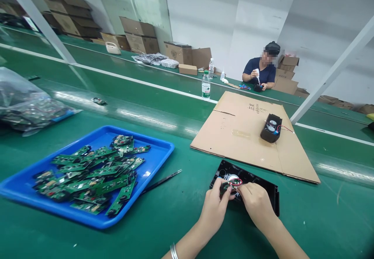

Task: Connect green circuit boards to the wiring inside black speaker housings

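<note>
The left hand and the right hand were both pinched shut on a small green board, holding it over the open black case on the bench, maybe so its red wire reached inside. Just to the left lay tweezers and a blue tray of more boards, and behind was a cardboard sheet with another black box; nothing blocked the hands.

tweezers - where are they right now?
In the head view, the tweezers lie on the green table, just right of the blue tray and left of the black housing both hands work on.
</note>
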A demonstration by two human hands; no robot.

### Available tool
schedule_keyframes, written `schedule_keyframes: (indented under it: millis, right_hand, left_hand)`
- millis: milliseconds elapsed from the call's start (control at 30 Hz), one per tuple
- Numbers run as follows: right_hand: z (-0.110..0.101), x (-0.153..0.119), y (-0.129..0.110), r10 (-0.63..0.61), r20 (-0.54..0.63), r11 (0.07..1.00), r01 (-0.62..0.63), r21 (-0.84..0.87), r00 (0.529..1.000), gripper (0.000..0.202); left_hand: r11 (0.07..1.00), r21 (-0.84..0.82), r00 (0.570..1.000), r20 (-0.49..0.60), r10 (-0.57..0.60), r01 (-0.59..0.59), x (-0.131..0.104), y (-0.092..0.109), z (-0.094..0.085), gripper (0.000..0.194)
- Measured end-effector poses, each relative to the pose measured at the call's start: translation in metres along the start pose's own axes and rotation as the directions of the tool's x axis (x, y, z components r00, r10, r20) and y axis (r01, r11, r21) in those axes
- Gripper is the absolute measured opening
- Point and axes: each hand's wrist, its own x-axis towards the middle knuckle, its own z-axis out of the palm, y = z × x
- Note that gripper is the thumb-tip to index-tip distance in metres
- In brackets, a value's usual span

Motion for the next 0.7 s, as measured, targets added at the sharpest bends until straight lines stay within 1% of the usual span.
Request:
schedule_keyframes:
  millis: [100, 167, 233, 300, 367, 467, 567, 700]
  right_hand:
    - [0.001, -0.001, -0.002, 0.057, -0.01, 0.998, -0.057, -0.004, 0.998, 0.039]
    - [0.0, -0.002, -0.002, 0.119, -0.009, 0.993, -0.119, 0.01, 0.993, 0.039]
    - [-0.002, -0.001, 0.0, 0.173, 0.025, 0.984, -0.174, 0.04, 0.985, 0.042]
    - [-0.005, 0.001, 0.001, 0.191, 0.078, 0.978, -0.197, 0.074, 0.978, 0.047]
    - [-0.006, 0.002, 0.003, 0.169, 0.11, 0.979, -0.18, 0.096, 0.979, 0.05]
    - [-0.006, 0.003, 0.004, 0.146, 0.109, 0.98, -0.159, 0.118, 0.983, 0.051]
    - [-0.002, 0.001, 0.004, 0.132, 0.069, 0.982, -0.14, 0.125, 0.989, 0.046]
    - [0.003, -0.002, 0.002, 0.094, 0.0, 0.993, -0.094, 0.069, 0.996, 0.037]
  left_hand:
    - [0.999, 0.028, 0.997, 0.065, 0.031, -0.033, 0.0, -0.001, -0.002, 0.015]
    - [0.998, 0.039, 0.994, 0.106, 0.037, -0.042, 0.001, -0.003, -0.003, 0.016]
    - [0.997, 0.065, 0.989, 0.142, 0.035, -0.044, 0.002, -0.004, -0.004, 0.016]
    - [0.994, 0.099, 0.986, 0.165, 0.032, -0.049, 0.003, -0.005, -0.006, 0.015]
    - [0.989, 0.128, 0.983, 0.181, 0.044, -0.068, 0.003, -0.005, -0.007, 0.015]
    - [0.976, 0.178, 0.972, 0.217, 0.088, -0.128, 0.002, -0.003, -0.01, 0.013]
    - [0.959, 0.221, 0.964, 0.237, 0.124, -0.178, 0.002, 0.001, -0.011, 0.012]
    - [0.965, 0.216, 0.975, 0.194, 0.11, -0.152, 0.003, 0.007, -0.012, 0.011]
